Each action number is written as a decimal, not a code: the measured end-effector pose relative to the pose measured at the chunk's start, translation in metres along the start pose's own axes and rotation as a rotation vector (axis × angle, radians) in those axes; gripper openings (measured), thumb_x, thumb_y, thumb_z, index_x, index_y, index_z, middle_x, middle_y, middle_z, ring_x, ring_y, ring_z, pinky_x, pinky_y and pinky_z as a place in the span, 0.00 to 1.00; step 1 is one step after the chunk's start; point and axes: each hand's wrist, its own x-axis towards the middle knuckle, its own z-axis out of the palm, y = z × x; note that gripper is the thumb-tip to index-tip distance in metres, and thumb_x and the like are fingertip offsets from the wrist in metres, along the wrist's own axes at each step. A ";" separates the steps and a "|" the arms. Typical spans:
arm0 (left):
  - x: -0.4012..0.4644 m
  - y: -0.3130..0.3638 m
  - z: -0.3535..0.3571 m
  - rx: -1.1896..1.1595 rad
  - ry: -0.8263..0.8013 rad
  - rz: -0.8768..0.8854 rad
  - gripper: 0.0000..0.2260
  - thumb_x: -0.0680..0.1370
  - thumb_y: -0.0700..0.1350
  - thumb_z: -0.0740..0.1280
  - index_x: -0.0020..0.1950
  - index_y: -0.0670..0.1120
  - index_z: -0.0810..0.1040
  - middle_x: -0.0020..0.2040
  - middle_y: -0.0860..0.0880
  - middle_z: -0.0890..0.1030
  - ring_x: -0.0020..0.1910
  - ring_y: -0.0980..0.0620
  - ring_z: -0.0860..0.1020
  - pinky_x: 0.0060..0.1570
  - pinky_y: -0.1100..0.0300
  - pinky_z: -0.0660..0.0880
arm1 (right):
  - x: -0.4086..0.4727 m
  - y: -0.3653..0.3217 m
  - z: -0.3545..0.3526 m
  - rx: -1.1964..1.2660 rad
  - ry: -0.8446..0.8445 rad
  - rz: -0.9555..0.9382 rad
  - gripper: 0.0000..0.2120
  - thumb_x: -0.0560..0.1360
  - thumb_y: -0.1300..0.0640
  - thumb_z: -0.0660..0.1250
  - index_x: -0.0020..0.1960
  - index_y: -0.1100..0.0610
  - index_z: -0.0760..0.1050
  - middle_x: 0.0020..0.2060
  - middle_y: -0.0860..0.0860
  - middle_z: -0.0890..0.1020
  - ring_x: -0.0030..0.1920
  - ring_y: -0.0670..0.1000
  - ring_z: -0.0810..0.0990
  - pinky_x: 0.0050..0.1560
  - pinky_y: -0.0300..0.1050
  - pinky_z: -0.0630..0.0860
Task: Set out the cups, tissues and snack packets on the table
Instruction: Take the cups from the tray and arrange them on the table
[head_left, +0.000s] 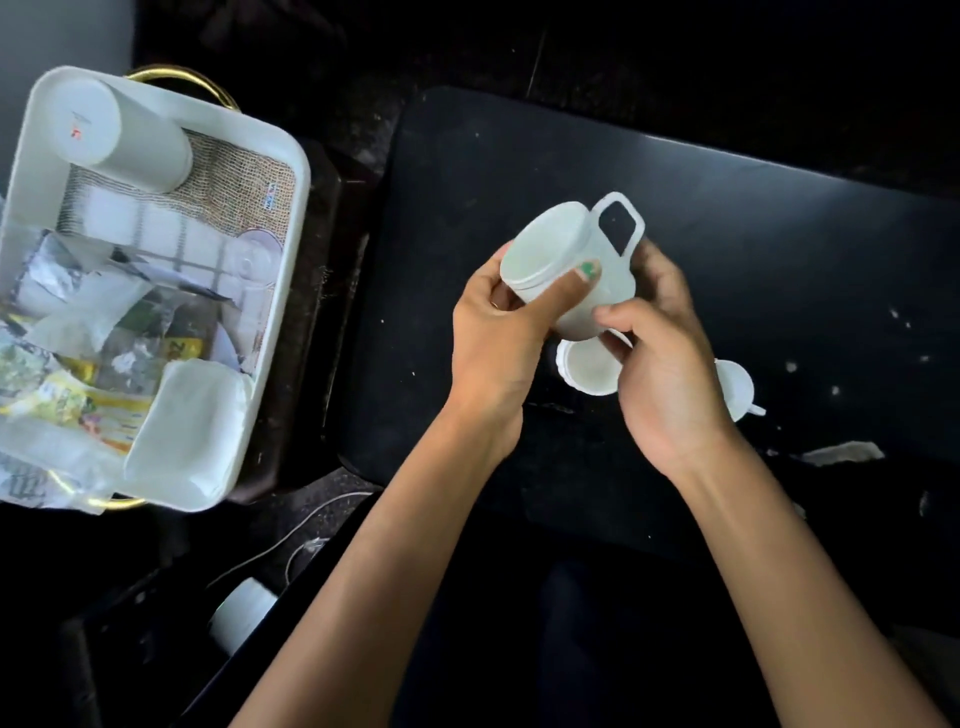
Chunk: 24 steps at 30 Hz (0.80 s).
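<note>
so the person is working on the cups part right now. both hands are up over the middle of the frame, holding a white cup (563, 265) in the air above the dark desk (779, 234). left hand (498, 332) is wrapping around the rim end with the thumb across the mouth, fingers curled on it. right hand (660, 364) is pinching the lower side near the handle, fingers narrow and curled on the cup too. looks to me like a nested stack being pulled apart, but i can't tell for sure.

two more cups are already sitting on the desk just below the hands: one (589, 371) peeking out between the wrists, another (737, 387) half hidden behind the right hand.

the white tray (291, 270) at the left of the frame is holding the snack packets (67, 384), a tissue pack (187, 431) and a tall white tumbler (119, 137), so most of the job is still waiting.

next move, i'm guessing, is setting this cup down upright. plenty of open desk toward the upper right; the near-left edge is close to the left wrist, so going right seems safer. some white scraps (841, 452) are lying at the lower right.
</note>
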 end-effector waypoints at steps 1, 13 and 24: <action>0.003 -0.003 0.003 0.038 0.003 0.041 0.19 0.70 0.38 0.74 0.60 0.46 0.77 0.55 0.47 0.83 0.52 0.54 0.82 0.48 0.62 0.79 | -0.001 0.000 -0.004 -0.061 0.028 -0.040 0.31 0.66 0.62 0.62 0.69 0.50 0.66 0.64 0.45 0.75 0.64 0.46 0.74 0.65 0.46 0.71; 0.051 -0.037 0.031 0.339 -0.080 0.278 0.33 0.66 0.33 0.77 0.66 0.44 0.65 0.65 0.48 0.73 0.59 0.58 0.74 0.51 0.70 0.74 | 0.028 0.007 -0.043 -0.431 0.148 -0.139 0.34 0.69 0.65 0.59 0.74 0.50 0.59 0.72 0.45 0.65 0.72 0.43 0.63 0.72 0.44 0.62; 0.092 -0.071 0.027 0.645 -0.178 0.272 0.33 0.66 0.36 0.75 0.63 0.51 0.63 0.62 0.56 0.71 0.61 0.53 0.73 0.57 0.46 0.76 | 0.050 0.026 -0.066 -0.592 0.158 0.016 0.26 0.75 0.66 0.57 0.70 0.51 0.59 0.64 0.51 0.70 0.62 0.46 0.69 0.37 0.27 0.72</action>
